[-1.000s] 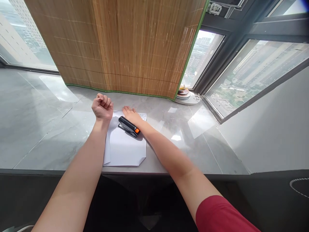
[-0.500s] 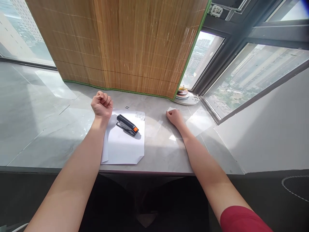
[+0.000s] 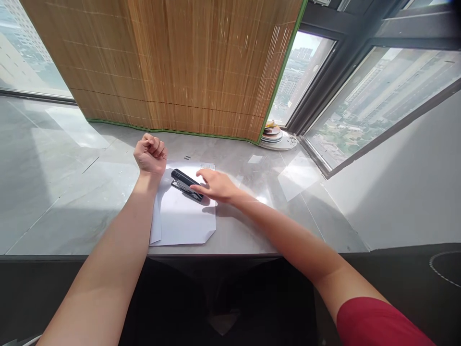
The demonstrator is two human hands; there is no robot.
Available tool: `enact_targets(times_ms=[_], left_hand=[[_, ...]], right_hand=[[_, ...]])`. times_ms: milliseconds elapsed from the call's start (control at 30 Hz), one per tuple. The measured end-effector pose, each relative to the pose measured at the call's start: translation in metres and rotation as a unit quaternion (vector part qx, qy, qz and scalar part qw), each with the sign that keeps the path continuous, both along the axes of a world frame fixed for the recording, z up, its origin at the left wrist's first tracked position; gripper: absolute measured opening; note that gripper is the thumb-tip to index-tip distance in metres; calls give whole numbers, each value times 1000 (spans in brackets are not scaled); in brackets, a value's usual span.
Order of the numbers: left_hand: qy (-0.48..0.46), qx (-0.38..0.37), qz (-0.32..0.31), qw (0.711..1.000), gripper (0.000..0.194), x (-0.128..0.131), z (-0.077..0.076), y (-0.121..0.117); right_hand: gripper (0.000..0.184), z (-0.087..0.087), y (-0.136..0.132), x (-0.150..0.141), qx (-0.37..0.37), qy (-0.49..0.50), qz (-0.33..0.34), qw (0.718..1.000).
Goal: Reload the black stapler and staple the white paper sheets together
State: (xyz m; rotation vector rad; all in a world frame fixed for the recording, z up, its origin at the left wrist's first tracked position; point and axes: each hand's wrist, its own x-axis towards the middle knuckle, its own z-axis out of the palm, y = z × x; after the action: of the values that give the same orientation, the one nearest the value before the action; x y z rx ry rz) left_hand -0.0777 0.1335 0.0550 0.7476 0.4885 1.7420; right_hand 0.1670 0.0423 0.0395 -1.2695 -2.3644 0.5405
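Observation:
A black stapler (image 3: 187,184) lies slantwise on white sheets of paper (image 3: 187,223). Over its right end reaches my right hand (image 3: 214,185), thumb and fingers apart; the orange part of the stapler is hidden behind it. Whether the fingertips touch the stapler I cannot tell. To the left of it, my left hand (image 3: 150,154) is curled into a fist, palm side up, at the upper left edge of the paper, and nothing shows in it. Small dark strips, like staples (image 3: 187,157), lie just beyond the paper.
The grey marble-look ledge (image 3: 86,206) ends at a straight front edge. A bamboo blind (image 3: 173,72) hangs along its back. Stacked plates (image 3: 275,138) stand in the right corner by the window (image 3: 382,105). A white wall (image 3: 406,192) bounds the right side.
My right hand has moved left from the bare ledge to the stapler, and its fingers have opened. My left fist stays in place. The view has shifted slightly.

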Motion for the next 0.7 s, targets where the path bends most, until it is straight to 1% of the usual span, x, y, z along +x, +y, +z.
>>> enact_targets(times_ms=[67,100,167,233,300,367,400,433,467,533,567,600,633,667,700], left_hand=[[17,11,-4,1000,33,0,0,1],[22,18,-6,1000,32,-1,0,1],[33,33,-11,999,29,-2,0,3],[55,48,-16,997,26,0,-1,5],[100,56,-23,993,21,8,-3,3],[178,59,-38,982,14,22,-7,-2],[231,64,-50,969,10,32,-10,-5],[300,73,-76,948,8,41,-13,-9],[376,90,-106,916,8,51,-16,-13],[515,138,-152,832,10,66,-21,-18],[566,163,-168,790,12,71,-23,-20],[602,185,-180,756,13,74,-25,-21],[624,201,-189,731,13,76,-26,-21],[638,212,-194,715,13,76,-28,-20],[645,219,-197,705,14,75,-29,-19]], right_hand=[[42,1,-8,-18,-10,-52,7,999],[38,2,-10,-21,-13,-75,6,997],[31,2,-13,-13,-13,-102,0,995],[30,2,-16,7,-9,-108,-5,994],[29,2,-20,34,-12,-108,-10,994],[29,0,-26,60,-25,-103,-19,994],[30,-1,-28,70,-32,-100,-27,994],[30,-3,-31,79,-36,-96,-36,994],[30,-5,-33,85,-37,-91,-46,994],[30,-10,-35,93,-22,-70,-54,996],[31,-12,-35,95,-5,-52,-47,998],[32,-13,-34,96,13,-32,-31,999],[34,-15,-33,97,27,-10,-13,999],[34,-16,-32,98,37,12,2,999],[32,-16,-31,99,42,32,13,999]])
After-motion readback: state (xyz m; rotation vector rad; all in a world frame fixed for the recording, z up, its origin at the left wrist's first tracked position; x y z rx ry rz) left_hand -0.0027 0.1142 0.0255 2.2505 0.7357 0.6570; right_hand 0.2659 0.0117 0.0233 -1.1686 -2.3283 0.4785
